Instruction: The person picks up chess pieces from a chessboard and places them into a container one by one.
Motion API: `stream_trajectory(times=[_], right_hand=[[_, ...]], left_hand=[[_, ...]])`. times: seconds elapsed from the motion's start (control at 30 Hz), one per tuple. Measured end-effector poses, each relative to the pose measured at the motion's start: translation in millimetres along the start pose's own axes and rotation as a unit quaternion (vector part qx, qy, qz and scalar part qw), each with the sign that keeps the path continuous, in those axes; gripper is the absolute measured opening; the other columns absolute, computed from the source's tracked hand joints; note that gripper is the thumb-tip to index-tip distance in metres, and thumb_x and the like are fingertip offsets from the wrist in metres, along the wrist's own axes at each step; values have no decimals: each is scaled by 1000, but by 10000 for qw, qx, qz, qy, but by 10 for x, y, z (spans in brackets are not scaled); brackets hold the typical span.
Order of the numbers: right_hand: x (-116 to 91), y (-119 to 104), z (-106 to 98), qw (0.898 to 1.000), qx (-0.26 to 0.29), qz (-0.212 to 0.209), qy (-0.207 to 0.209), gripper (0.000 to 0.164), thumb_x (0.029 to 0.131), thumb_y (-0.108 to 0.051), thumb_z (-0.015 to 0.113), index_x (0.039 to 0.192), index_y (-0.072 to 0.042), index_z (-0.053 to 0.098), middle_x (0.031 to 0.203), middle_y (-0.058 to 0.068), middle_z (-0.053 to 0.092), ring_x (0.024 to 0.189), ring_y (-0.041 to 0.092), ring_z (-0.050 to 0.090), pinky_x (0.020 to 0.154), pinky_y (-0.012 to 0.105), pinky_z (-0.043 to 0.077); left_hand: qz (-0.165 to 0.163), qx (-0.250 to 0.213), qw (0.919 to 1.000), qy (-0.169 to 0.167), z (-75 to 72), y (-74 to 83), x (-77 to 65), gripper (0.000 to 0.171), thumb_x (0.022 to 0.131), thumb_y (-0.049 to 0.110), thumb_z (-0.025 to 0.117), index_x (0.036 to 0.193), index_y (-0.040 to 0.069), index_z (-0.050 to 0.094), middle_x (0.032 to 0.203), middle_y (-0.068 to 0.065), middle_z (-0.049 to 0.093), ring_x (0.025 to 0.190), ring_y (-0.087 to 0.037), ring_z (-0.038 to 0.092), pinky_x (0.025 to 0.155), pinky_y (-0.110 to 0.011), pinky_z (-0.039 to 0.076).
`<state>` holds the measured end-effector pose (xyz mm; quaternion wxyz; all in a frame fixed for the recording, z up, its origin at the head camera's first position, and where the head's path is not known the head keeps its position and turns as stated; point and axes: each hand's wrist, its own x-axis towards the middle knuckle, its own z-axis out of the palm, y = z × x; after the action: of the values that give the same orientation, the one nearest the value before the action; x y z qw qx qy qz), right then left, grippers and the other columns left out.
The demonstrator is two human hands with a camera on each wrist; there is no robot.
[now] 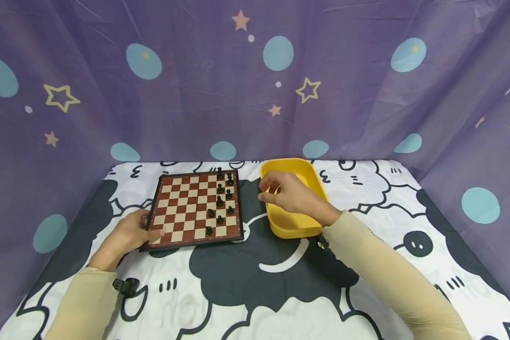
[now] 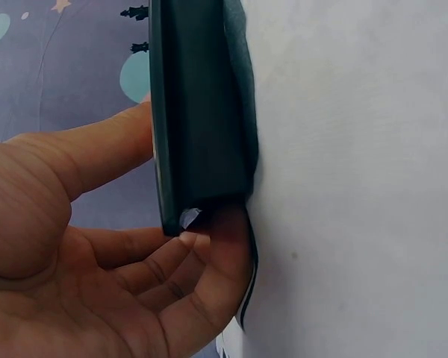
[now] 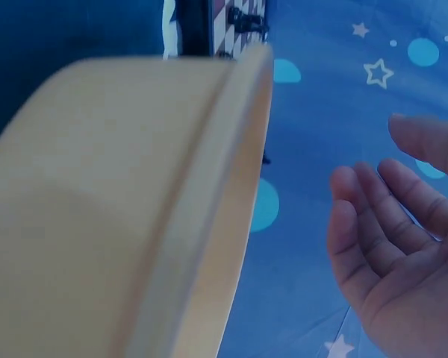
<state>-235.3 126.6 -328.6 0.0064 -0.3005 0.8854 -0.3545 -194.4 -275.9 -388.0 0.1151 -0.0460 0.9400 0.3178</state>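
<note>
A folding chessboard (image 1: pixel 176 203) with red-brown and cream squares lies left of centre in the head view. Several black chess pieces (image 1: pixel 219 201) stand on its right side. My left hand (image 1: pixel 127 231) grips the board's near left corner, thumb on top; in the left wrist view its fingers curl at the underside of the dark board edge (image 2: pixel 205 97). Over a yellow plastic bin (image 1: pixel 295 233), right of the board, hovers my right hand (image 1: pixel 291 191). The right wrist view shows that hand's fingers (image 3: pixel 392 239) loosely bent, thumb apart, nothing between them, beside the bin's rim (image 3: pixel 209 149).
A cloth (image 1: pixel 233 278) with black-and-white cartoon sheep covers the table. Behind and at both sides hangs a purple curtain (image 1: pixel 204 104) with stars and blue dots. Dark wrist cameras (image 1: pixel 129 286) sit at the sleeves.
</note>
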Motion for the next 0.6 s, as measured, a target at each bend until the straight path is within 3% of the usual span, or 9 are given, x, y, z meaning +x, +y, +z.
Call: stream_trajectory(times=[0.6], right_hand=[[10, -264, 418, 9985, 189, -443, -262, 22, 87, -22, 71, 106, -14, 63, 90, -9, 63, 73, 7, 58, 65, 25, 49]], left_hand=[[-33, 52, 10000, 8, 5, -5, 11, 78, 81, 31, 77, 132, -12, 37, 104, -25, 58, 86, -30, 58, 69, -40, 45]])
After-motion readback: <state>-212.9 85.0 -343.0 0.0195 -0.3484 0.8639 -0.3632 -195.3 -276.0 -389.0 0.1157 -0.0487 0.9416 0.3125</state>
